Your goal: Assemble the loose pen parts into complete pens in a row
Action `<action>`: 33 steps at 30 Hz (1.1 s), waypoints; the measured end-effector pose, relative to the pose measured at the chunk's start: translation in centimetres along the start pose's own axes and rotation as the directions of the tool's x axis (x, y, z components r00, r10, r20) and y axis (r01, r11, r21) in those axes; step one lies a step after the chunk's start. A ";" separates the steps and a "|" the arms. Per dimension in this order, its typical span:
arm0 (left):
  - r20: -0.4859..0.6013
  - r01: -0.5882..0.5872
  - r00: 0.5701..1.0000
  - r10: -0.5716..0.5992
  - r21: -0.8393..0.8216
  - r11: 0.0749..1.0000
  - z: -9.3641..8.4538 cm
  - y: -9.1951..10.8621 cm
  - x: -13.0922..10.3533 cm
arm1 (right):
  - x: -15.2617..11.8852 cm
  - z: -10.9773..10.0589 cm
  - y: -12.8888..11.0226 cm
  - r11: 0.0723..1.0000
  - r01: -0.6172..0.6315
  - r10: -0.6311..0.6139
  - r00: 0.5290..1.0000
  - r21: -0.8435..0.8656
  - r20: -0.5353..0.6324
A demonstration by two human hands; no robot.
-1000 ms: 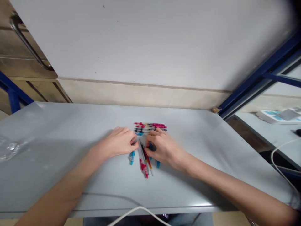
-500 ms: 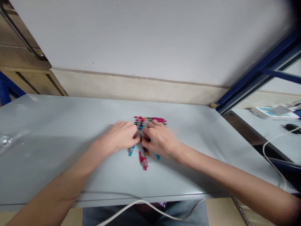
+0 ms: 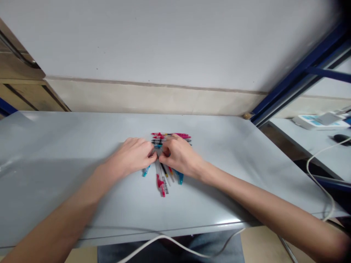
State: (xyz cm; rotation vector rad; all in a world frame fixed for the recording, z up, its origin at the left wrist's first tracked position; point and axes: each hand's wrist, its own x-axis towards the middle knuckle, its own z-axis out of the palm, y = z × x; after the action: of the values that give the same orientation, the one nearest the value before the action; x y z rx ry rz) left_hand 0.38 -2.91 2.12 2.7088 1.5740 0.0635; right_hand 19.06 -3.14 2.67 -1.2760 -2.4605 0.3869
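My left hand (image 3: 134, 154) has its thumb and fingers pinched together low over the table. My right hand (image 3: 181, 156) is closed in a similar pinch just beside it, fingertips almost meeting. Whatever they hold is too small and hidden to make out. Behind the fingers lies a row of pens (image 3: 179, 135), pink, black and blue. A blue pen part (image 3: 146, 171) rests below my left hand, and another blue piece (image 3: 180, 178) lies under my right. Between them several thin refills (image 3: 164, 170) fan toward me. Nearest me are red-and-clear pen parts (image 3: 161, 185).
The grey table (image 3: 82, 204) meets a tiled wall base (image 3: 164, 98) at the back. Clear plastic (image 3: 8, 166) lies at the left edge. A white cable (image 3: 161, 237) hangs along the front. At right stand a blue metal frame (image 3: 298, 76) and a second table with a black mouse (image 3: 341, 138).
The view has shifted slightly, so the table contents appear further left. More of the blue piece below my right hand shows now. Both hands stay close together over the pens.
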 end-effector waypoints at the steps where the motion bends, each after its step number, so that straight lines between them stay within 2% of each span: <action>1: 0.007 0.011 1.000 -0.011 0.008 1.000 0.0 -0.1 0.1 | 0.0 -0.4 0.2 0.997 -0.027 0.029 0.999 0.074 -0.031; 4: 0.029 0.029 0.999 -0.029 0.000 1.000 0.0 -0.1 0.2 | -0.4 -1.7 1.3 0.940 -0.085 0.124 0.988 0.331 -0.097; 7: 0.031 0.035 0.999 -0.034 -0.041 0.999 -0.2 0.0 0.3 | -1.4 -2.4 2.8 0.803 -0.100 0.187 0.978 0.587 -0.090; 12: -0.046 -0.017 0.999 0.012 -0.126 0.992 -0.1 -0.1 0.4 | -2.9 -1.9 4.5 0.585 -0.027 0.192 0.976 0.810 -0.106; 17: -0.245 -0.038 0.969 -0.035 -0.289 0.957 0.1 -0.3 0.3 | -2.8 -1.6 5.1 0.433 -0.058 0.298 0.951 0.899 -0.082; 20: -0.373 -0.116 0.927 -0.039 -0.384 0.916 0.4 -0.3 0.2 | -2.7 -1.6 5.4 0.297 -0.065 0.357 0.933 0.953 -0.047; 23: -0.452 -0.213 0.892 0.019 -0.382 0.899 0.7 0.1 0.1 | -2.7 -1.5 5.3 0.180 -0.049 0.382 0.924 0.982 -0.024; 26: -0.454 -0.270 0.888 0.078 -0.377 0.886 1.0 0.6 0.3 | -2.8 -1.2 5.0 0.121 -0.043 0.333 0.943 0.992 0.000; 29: -0.405 -0.293 0.907 0.117 -0.407 0.865 1.0 0.8 0.4 | -2.8 -0.8 4.8 0.093 -0.024 0.276 0.961 0.995 -0.003; 33: -0.316 -0.274 0.939 0.138 -0.441 0.854 1.0 0.8 0.3 | -2.8 -0.5 4.8 0.136 0.015 0.281 0.958 0.991 -0.054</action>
State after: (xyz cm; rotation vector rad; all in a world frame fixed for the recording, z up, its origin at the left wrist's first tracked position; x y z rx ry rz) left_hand 1.29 -3.01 1.19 2.5174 1.0964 0.7570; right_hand 24.28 -2.73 0.83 -0.7628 -1.1994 1.5187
